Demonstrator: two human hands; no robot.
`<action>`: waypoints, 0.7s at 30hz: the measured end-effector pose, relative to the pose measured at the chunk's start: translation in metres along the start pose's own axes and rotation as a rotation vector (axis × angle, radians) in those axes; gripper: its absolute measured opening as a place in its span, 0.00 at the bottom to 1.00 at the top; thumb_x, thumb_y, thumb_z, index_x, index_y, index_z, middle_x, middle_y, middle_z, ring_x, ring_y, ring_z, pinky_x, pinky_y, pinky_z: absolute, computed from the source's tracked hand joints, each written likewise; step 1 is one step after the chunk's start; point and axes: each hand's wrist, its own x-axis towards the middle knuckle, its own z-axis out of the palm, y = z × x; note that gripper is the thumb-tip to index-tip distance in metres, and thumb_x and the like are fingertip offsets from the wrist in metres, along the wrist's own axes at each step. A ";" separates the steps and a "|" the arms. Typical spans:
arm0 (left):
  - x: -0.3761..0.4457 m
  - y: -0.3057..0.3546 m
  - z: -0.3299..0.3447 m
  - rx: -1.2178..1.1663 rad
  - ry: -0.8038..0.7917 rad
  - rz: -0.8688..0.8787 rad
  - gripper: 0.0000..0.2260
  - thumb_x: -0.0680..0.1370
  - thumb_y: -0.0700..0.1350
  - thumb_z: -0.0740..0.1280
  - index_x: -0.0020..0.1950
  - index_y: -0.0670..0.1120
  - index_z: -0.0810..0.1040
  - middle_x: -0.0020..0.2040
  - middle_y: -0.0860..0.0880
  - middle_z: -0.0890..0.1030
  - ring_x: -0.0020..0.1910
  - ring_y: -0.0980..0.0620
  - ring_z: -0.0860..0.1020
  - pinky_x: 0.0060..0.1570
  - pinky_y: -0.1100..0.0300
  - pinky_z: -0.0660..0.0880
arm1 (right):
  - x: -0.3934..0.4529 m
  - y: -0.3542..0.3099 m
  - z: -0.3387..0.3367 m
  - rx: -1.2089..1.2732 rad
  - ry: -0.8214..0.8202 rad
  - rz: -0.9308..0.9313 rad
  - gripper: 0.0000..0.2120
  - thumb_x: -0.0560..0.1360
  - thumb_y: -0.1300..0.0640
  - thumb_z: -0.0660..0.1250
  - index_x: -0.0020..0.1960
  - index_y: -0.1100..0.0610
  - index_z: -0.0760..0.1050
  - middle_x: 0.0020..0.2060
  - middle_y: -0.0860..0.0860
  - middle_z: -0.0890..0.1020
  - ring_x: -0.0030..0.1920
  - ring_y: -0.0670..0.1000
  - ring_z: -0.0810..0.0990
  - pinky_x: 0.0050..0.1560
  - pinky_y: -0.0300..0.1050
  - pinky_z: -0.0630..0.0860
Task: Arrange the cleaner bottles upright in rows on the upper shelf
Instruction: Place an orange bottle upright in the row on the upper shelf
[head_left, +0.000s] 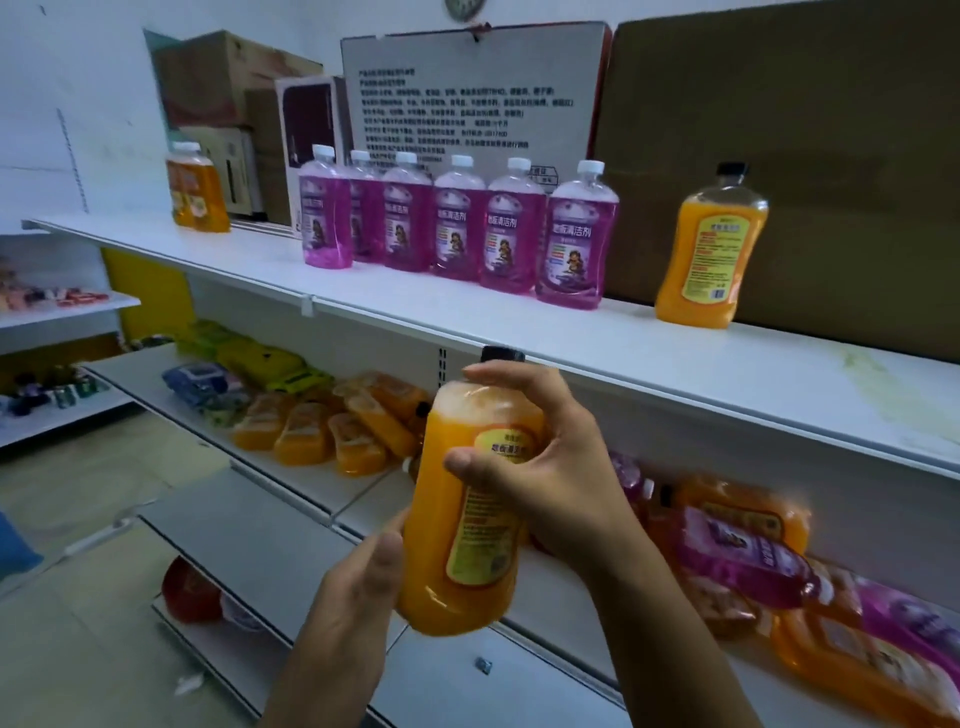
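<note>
I hold an orange cleaner bottle (467, 499) with a black cap upright in front of the shelves, below the edge of the upper shelf (597, 332). My right hand (535, 462) grips its upper half, thumb on the yellow label. My left hand (358, 582) cups its lower left side with fingers curled behind. On the upper shelf several purple bottles (511, 228) stand upright in a row. One orange bottle (711, 254) stands to their right, and another orange bottle (196, 187) stands at the far left.
Orange bottles (332, 426) and purple bottles (743, 561) lie flat on the middle shelf (291, 467). Cardboard boxes (779, 130) and a printed board (467, 93) line the back of the upper shelf. A lower shelf (260, 545) juts out. Another rack (62, 312) stands at left.
</note>
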 end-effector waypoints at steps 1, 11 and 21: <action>0.000 0.002 -0.004 -0.009 -0.051 0.046 0.37 0.54 0.79 0.67 0.57 0.60 0.76 0.50 0.59 0.85 0.53 0.57 0.82 0.44 0.66 0.78 | 0.004 -0.005 0.005 -0.075 0.043 -0.026 0.26 0.63 0.39 0.75 0.59 0.30 0.73 0.60 0.40 0.72 0.60 0.42 0.74 0.53 0.40 0.80; 0.041 0.036 0.046 0.199 -0.281 0.318 0.26 0.68 0.58 0.72 0.63 0.62 0.68 0.54 0.67 0.79 0.53 0.67 0.79 0.48 0.70 0.76 | 0.007 -0.051 -0.047 -0.337 0.302 -0.039 0.24 0.71 0.43 0.73 0.65 0.39 0.73 0.63 0.42 0.72 0.62 0.40 0.74 0.56 0.37 0.78; 0.092 0.085 0.162 0.216 -0.626 0.472 0.22 0.70 0.56 0.68 0.62 0.61 0.66 0.56 0.64 0.79 0.56 0.68 0.78 0.52 0.67 0.78 | -0.018 -0.112 -0.176 -0.602 0.254 0.011 0.33 0.73 0.61 0.75 0.70 0.40 0.65 0.67 0.50 0.67 0.58 0.46 0.78 0.50 0.36 0.80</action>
